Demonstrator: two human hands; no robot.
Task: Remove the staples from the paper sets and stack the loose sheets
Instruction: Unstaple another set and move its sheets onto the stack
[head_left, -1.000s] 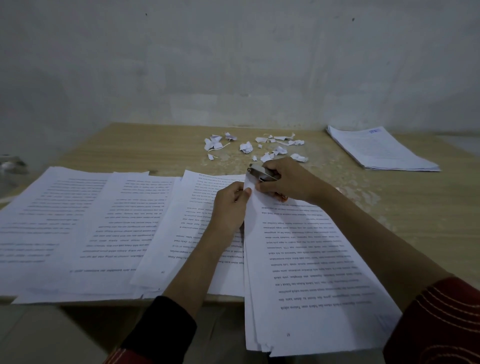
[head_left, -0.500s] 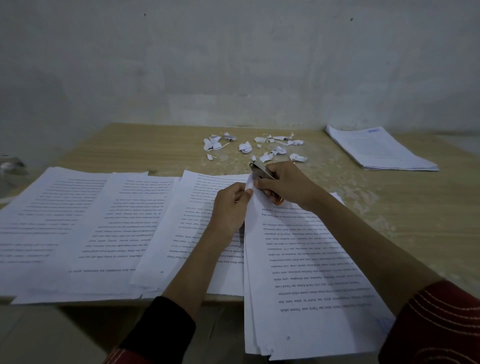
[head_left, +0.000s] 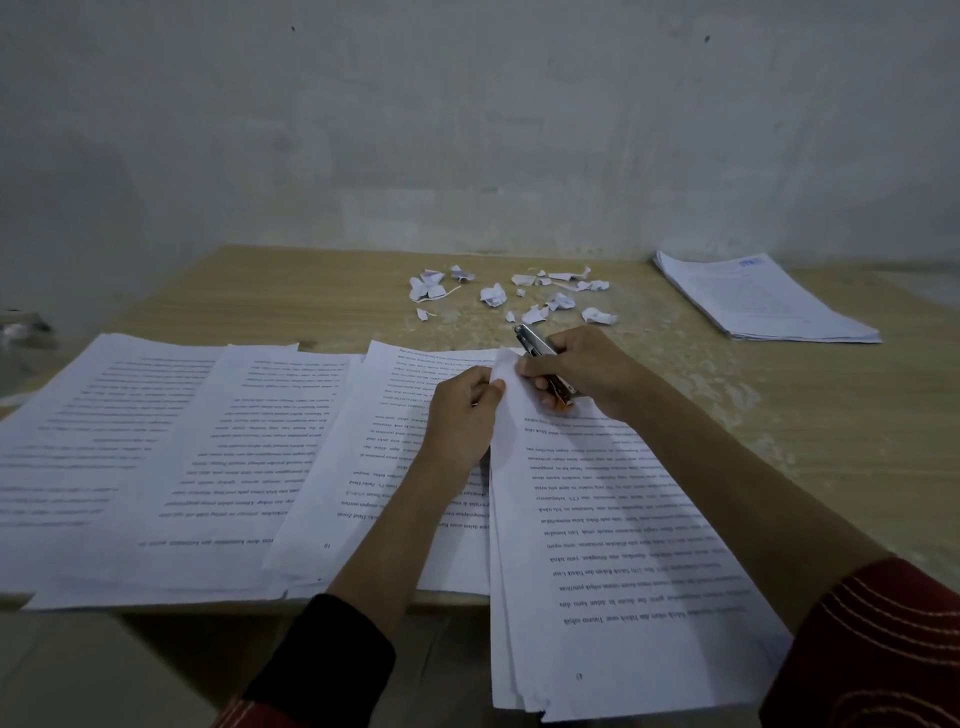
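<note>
Nearest are two sleeves, a dark one (head_left: 322, 660) on the left arm and a red one with pale stitching (head_left: 872, 649) on the right. Between them the paper set (head_left: 623, 545) overhangs the near edge of the table (head_left: 831, 441) and runs back toward its middle. Its print is upside down to the camera. The page number at its near end looks like 41, though I cannot be sure.

The left hand (head_left: 460, 415) lies at the far left corner of the set, fingers curled, pinching the raised corner of the top page against the thumb. The right hand (head_left: 587, 371) meets it there, its fingers wrapped round a small metal tool (head_left: 540, 348) with an orange end. The tool's tip points away and to the left. The staple itself is hidden.

Almost nothing has moved in the last second. Both hands and the tool sit at the same corner, and the page corner is folded up between the thumbs as before.

Left of the set, loose sheets (head_left: 171, 457) are fanned in overlapping rows along the near edge, and one shows the page number 10. Beyond the hands, torn paper scraps (head_left: 498, 296) are scattered near the far edge. A squared stack (head_left: 758, 299) lies at the far right corner, with a blue mark on top that is too small to read.

The table is pale wood grain, worn in whitish patches right of the hands. Behind it stands a bare, dim, grey-white wall (head_left: 467, 130).
</note>
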